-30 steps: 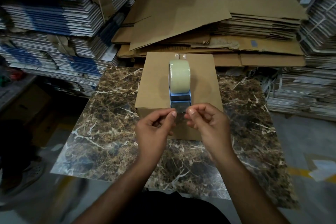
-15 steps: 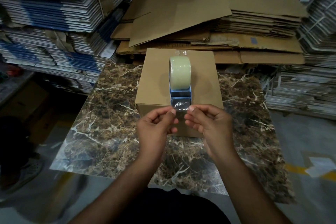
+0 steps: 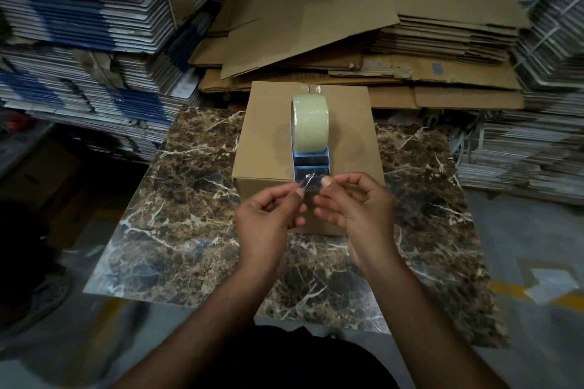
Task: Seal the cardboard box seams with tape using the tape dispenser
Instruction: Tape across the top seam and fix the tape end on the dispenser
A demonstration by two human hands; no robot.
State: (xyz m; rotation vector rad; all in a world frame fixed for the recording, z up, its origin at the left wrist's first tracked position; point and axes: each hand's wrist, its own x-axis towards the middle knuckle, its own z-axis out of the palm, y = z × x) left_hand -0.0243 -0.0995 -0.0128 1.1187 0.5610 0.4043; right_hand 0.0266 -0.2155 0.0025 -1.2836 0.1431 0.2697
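Observation:
A closed cardboard box sits on a brown marble slab. On its top stands a blue tape dispenser carrying a pale yellow tape roll. A clear tape end runs from the dispenser's near end toward me. My left hand pinches the left corner of that tape between thumb and forefinger. My right hand pinches the right corner the same way. Both hands hover at the box's near top edge. A short bit of clear tape shows at the box's far edge.
Flattened cardboard sheets are piled behind the box. Stacks of bundled flat cartons rise at left and more stacks at right. A paper scrap lies on the floor at right. A shoe shows at lower left.
My hands have drawn slightly apart, spreading the clear tape end between them. The dispenser and box stay where they were; the view shifted a little.

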